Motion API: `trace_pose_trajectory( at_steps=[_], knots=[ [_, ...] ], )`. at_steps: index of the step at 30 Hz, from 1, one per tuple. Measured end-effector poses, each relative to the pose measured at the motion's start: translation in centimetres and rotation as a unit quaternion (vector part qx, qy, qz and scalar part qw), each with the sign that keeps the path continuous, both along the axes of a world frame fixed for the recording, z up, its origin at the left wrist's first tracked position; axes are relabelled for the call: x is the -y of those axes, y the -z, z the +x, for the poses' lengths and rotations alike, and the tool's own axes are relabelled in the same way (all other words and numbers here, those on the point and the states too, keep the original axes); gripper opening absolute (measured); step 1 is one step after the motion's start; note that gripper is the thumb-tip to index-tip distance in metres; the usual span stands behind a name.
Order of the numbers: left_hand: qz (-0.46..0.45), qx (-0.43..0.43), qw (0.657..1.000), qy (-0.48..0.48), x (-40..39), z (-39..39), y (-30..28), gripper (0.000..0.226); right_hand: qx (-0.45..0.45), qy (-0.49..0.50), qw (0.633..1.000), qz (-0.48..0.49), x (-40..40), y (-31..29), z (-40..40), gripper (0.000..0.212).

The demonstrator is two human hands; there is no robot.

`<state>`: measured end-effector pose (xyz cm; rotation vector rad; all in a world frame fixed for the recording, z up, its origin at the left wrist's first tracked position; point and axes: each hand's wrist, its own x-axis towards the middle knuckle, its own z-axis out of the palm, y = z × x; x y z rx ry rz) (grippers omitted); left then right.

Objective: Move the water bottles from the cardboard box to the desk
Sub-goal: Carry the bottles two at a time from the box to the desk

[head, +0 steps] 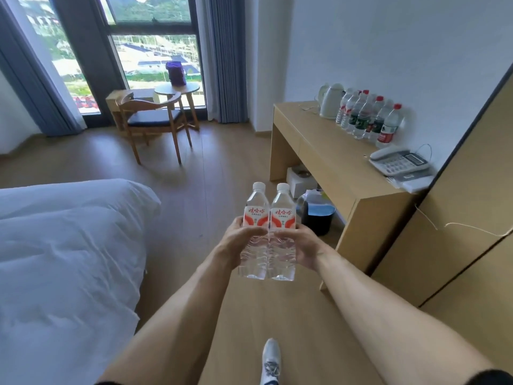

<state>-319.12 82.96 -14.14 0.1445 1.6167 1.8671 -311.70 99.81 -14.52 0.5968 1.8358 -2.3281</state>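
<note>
We see a light wooden desk [327, 151] along the right wall. At its far end stands a white kettle [330, 101], and just beside it, nearer to us, a tight group of water bottles [366, 118] lines the wall, most with red caps. Nearer still on the desk lies a white telephone [398, 161], resting on some papers [413, 182] at the near corner. The wooden floor [194, 173] carries the desk, and under the desk a white box [299, 180] and a dark bin [317, 215] sit on it. On the far left the floor bears a wooden chair [155, 120] and a small round table [177, 88] holding a purple bag [175, 73]. A white bed [61, 245] fills the near left.
</note>
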Motion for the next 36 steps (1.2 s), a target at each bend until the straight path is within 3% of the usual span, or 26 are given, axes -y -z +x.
trace_pose_trajectory(
  at_steps=[9, 18, 26, 36],
  knots=[
    [-0.004, 0.021, 0.997, -0.078, -5.3, -16.7, -0.6, 0.082, 0.014, -0.053, 0.999, -0.004, -5.6, 0.2, -18.9, 0.045],
    [0.014, 0.032, 0.997, -0.066, -10.5, -29.3, 0.0, 0.083, 0.024, -0.059, 0.998, 0.005, -11.2, 0.2, -31.5, 0.046],
    [0.011, 0.054, 0.998, 0.033, -17.6, -42.0, 1.9, 0.081, 0.021, 0.015, 1.0, -0.013, -17.7, 1.9, -41.3, 0.05],
    [0.012, 0.034, 0.971, 0.238, -29.1, -59.0, 1.8, 0.047, 0.014, 0.197, 0.98, -0.03, -25.0, 0.3, -52.7, 0.039]
  ],
)
